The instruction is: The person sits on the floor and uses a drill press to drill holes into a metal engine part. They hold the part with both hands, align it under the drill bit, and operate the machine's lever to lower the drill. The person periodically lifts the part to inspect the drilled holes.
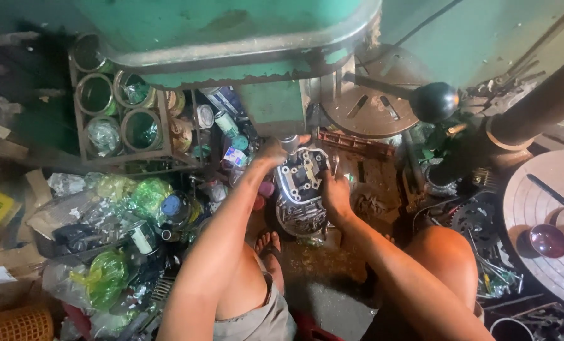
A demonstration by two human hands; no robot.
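Note:
A grey metal engine part (299,189) with several bolt holes stands on the dirty floor between my knees. My left hand (270,153) is closed around a short metal tool (289,143) at the part's upper left corner. On the part's right edge rests my right hand (334,192), gripping it and holding it steady. Below the part, my bare foot (268,243) shows on the floor.
A green machine base (231,44) looms above. Metal cans in a rack (114,107) and plastic bags with bottles (118,208) crowd the left. A black ball lever (434,101), round slotted plates (540,208), a gear (474,218) and a small bowl (548,240) lie right.

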